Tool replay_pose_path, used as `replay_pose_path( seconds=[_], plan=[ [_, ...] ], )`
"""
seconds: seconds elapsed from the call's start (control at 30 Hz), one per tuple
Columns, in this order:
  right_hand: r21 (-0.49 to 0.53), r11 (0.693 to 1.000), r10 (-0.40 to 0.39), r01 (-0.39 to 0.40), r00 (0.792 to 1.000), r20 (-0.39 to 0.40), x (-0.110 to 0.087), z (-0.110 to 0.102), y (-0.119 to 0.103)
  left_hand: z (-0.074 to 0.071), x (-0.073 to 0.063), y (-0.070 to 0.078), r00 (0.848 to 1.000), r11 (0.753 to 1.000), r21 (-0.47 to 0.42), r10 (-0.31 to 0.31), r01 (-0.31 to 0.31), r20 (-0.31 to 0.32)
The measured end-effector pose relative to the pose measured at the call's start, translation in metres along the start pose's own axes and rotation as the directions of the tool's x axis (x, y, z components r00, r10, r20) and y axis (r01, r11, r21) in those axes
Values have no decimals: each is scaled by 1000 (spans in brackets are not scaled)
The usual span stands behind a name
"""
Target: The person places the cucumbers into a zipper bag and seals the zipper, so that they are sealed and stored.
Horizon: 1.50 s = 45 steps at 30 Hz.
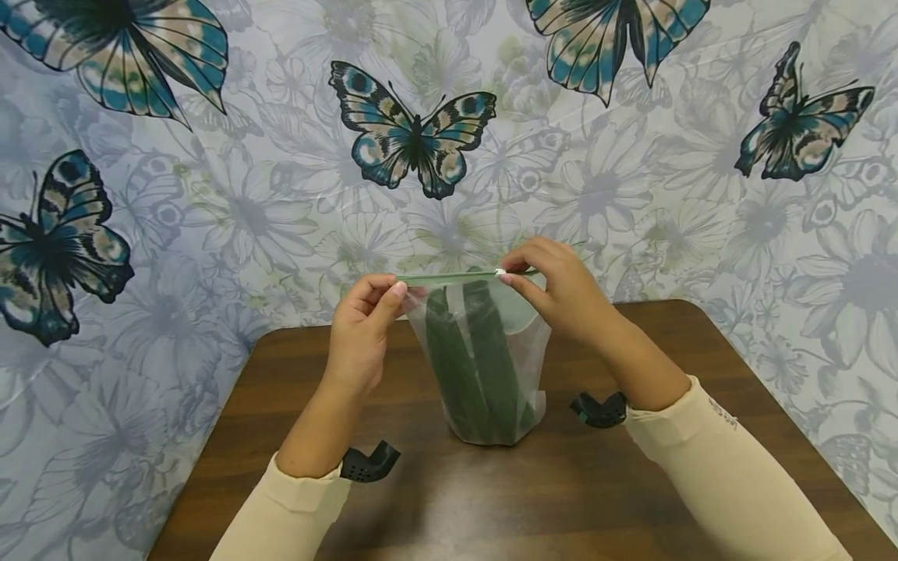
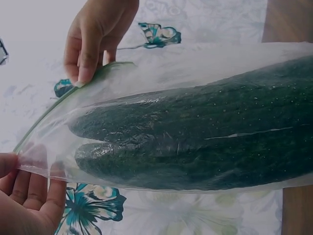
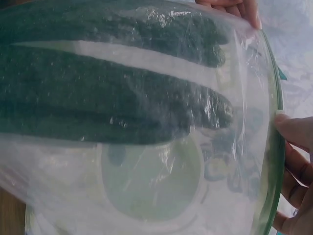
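Note:
A clear zip bag point(image 1: 531, 354) with a green top strip point(image 1: 449, 278) stands upright over the table. Inside it are dark green cucumbers point(image 2: 195, 117), side by side and lengthwise. My left hand point(image 1: 359, 331) pinches the bag's top left corner between thumb and fingers. With thumb and forefinger, my right hand point(image 1: 561, 288) pinches a small white slider point(image 1: 500, 273) on the strip, right of the middle. In the right wrist view, a pale green round patch point(image 3: 151, 181) shows on the bag beside the cucumbers.
A brown wooden table point(image 1: 449, 506) lies beneath the bag. Behind it hangs a cloth point(image 1: 281, 202) printed with flowers and butterflies. Black wrist mounts point(image 1: 370, 462) sit at both cream sleeves point(image 1: 722, 460).

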State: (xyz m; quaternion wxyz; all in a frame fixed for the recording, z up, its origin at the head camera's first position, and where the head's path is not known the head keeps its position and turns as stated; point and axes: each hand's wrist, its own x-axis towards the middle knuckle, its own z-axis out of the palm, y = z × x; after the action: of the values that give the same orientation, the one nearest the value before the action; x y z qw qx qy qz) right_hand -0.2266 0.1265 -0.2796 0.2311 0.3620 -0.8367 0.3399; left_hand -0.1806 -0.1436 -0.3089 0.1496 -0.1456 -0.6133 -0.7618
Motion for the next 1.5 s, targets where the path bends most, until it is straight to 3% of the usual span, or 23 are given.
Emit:
replay_pose_path(
  seconds=[0.5, 0.97, 1.37, 1.5],
  plan=[
    [-44, 999, 10, -14, 997, -75, -10, -10, 29, -1, 0, 1, 997, 1000, -9, -21, 20, -70],
    [-74, 989, 115, -125, 986, -118, -26, -22, 51, -5, -1, 1, 994, 1000, -10, -16, 15, -104],
    [-70, 985, 144, -158, 975, -170, -34, -30, 64, -9, 0, -1, 993, 998, -60, -14, 7, -115],
    [-81, 978, 177, -194, 968, -176, -37, -33, 66, -11, 1, 0, 990, 999, -40, -19, 14, -139]
  ],
)
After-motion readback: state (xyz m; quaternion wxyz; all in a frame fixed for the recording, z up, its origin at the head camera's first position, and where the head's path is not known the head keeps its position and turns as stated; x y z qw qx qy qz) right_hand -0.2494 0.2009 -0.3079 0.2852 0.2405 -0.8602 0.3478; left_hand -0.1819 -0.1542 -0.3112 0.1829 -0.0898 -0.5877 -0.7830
